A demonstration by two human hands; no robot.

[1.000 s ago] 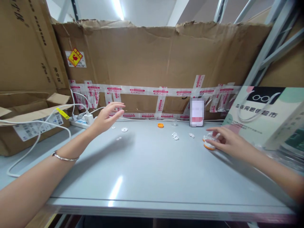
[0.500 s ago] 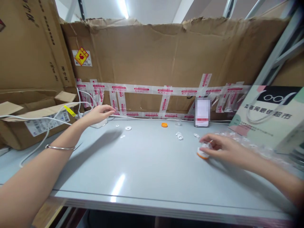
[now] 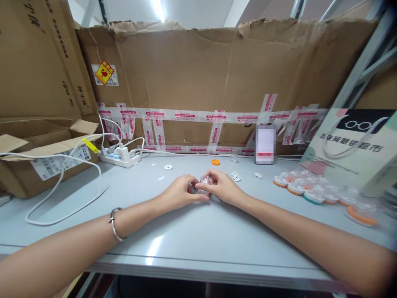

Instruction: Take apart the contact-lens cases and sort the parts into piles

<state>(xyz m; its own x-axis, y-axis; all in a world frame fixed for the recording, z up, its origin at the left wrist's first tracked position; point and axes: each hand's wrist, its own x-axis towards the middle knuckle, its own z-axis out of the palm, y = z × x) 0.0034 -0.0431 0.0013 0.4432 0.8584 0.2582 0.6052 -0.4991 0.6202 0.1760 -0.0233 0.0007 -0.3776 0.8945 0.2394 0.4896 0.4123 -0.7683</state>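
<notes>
Over the middle of the table, my two hands meet around a small round clear-topped case [image 3: 204, 181] with white parts inside. My right hand [image 3: 225, 186] grips it from the right with curled fingers. My left hand [image 3: 182, 190] closes on its left side, thumb running along the near edge. Fingers cover much of the case. Beyond them lie an orange ring-shaped part [image 3: 215, 162] and a small clear cup [image 3: 233, 157]. White plastic pieces [image 3: 235, 176] rest to the right, another white piece [image 3: 258, 176] beside them. At left are a white disc [image 3: 168, 167] and tiny white bits [image 3: 161, 179].
Several clear-topped round cases [image 3: 313, 192] with orange or teal bases stand at right, before a paper bag [image 3: 353, 153]. A phone [image 3: 265, 145] leans against the cardboard [image 3: 186, 74]. A power strip [image 3: 120, 157], looping white cable [image 3: 99, 182] and open carton [image 3: 18, 174] occupy the left.
My right hand has brought a round case from the right side to the middle. My left hand has come back from near the power strip to meet it.
</notes>
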